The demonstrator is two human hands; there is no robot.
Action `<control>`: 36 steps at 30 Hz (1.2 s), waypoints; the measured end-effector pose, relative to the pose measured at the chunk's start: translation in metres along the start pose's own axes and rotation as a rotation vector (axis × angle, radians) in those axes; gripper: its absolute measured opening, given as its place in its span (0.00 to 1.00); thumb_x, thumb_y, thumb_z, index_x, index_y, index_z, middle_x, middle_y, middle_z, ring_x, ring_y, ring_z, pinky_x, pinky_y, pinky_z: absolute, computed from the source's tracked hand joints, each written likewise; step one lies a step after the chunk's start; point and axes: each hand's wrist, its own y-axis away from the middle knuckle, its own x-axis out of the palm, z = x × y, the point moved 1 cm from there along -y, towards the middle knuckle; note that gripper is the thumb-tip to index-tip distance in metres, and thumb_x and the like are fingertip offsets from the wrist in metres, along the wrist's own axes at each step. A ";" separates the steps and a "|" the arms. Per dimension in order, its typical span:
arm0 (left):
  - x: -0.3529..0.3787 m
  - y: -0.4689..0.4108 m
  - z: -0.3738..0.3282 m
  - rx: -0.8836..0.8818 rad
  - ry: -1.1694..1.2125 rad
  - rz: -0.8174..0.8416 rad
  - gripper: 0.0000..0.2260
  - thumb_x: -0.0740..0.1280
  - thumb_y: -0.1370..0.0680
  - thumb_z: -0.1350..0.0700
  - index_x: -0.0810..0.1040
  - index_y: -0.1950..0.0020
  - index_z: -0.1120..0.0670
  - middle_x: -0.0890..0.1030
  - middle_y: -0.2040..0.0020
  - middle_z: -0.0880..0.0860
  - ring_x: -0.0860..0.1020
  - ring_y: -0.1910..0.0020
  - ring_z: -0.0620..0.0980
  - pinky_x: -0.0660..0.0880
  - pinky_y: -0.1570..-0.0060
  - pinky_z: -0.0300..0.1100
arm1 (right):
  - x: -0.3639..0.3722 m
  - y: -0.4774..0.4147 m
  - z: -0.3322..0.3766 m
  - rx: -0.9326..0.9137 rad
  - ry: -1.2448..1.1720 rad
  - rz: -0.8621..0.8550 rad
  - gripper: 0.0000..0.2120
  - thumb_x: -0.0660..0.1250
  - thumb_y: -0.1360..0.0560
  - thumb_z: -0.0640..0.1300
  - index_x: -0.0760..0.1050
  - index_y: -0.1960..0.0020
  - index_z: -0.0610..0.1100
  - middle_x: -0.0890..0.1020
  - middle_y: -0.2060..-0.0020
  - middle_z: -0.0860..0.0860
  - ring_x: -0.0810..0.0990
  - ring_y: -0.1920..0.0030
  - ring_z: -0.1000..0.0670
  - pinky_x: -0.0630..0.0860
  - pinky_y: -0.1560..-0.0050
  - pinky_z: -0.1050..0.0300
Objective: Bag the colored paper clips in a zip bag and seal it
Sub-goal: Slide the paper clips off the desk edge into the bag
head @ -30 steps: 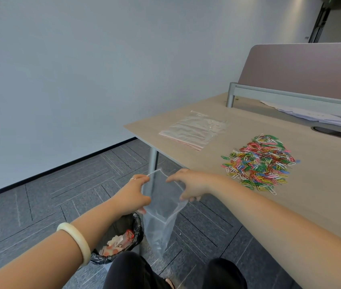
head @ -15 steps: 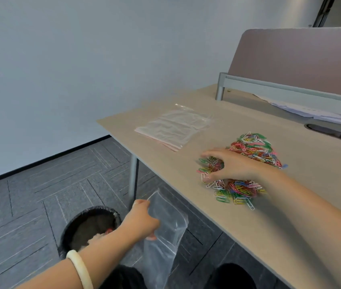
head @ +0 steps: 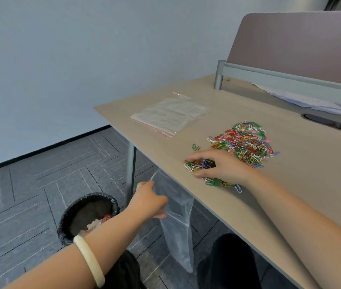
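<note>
Head view, looking down over the front-left corner of a pale wooden desk (head: pixel 303 176). Right hand (head: pixel 224 166) palm-down on the desk top near its front edge, forearm reaching in from the lower right, fingers curled and closed over a clump of colored paper clips (head: pixel 200 164) drawn out from the main heap (head: pixel 246 142) just behind it. Left hand (head: pixel 148 202) below and in front of the desk edge, forearm stretched in from the lower left with a pale bangle (head: pixel 89 260) on the wrist, thumb and fingers pinched on the upper rim of a clear zip bag (head: pixel 177 224). Bag hanging past the desk edge with its long axis near vertical, mouth uppermost at the edge beneath the right hand, closed bottom toward the floor; mouth seemingly parted, though hard to judge through the clear film. A few stray clips lying loose left of and beneath the right hand. Stack of spare zip bags (head: pixel 167 117) flat on the desk toward its far-left corner, well apart from the heap. Black-lined waste bin (head: pixel 88 215) on the floor left of the desk leg, partly covered by the left forearm. Left fingertips hidden behind the bag; both arms cut off by the frame's bottom edge.
</note>
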 end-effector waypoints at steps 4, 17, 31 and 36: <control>-0.001 0.000 -0.003 0.002 0.105 -0.028 0.34 0.61 0.29 0.67 0.54 0.24 0.59 0.61 0.27 0.67 0.72 0.74 0.48 0.82 0.57 0.48 | 0.007 0.000 0.005 -0.038 -0.042 -0.027 0.20 0.72 0.30 0.42 0.77 0.41 0.56 0.80 0.42 0.59 0.75 0.43 0.64 0.70 0.39 0.67; 0.004 -0.012 -0.012 0.041 0.081 -0.030 0.35 0.62 0.29 0.66 0.51 0.23 0.58 0.61 0.28 0.69 0.73 0.76 0.46 0.83 0.59 0.45 | 0.000 0.000 -0.008 0.015 -0.119 0.040 0.27 0.73 0.31 0.44 0.69 0.34 0.55 0.78 0.41 0.62 0.69 0.44 0.75 0.60 0.45 0.83; -0.006 -0.018 -0.014 0.059 0.133 -0.037 0.35 0.63 0.28 0.65 0.52 0.23 0.58 0.61 0.28 0.68 0.72 0.75 0.46 0.81 0.62 0.43 | 0.031 -0.020 0.025 -0.172 -0.124 0.026 0.20 0.70 0.29 0.38 0.75 0.39 0.52 0.80 0.45 0.59 0.75 0.43 0.68 0.69 0.41 0.73; -0.006 -0.016 -0.016 0.078 0.140 -0.041 0.34 0.62 0.28 0.66 0.53 0.24 0.59 0.62 0.29 0.69 0.71 0.75 0.46 0.81 0.63 0.43 | 0.005 -0.016 0.020 -0.145 -0.060 0.022 0.21 0.73 0.32 0.46 0.75 0.40 0.54 0.76 0.42 0.62 0.72 0.42 0.69 0.66 0.41 0.74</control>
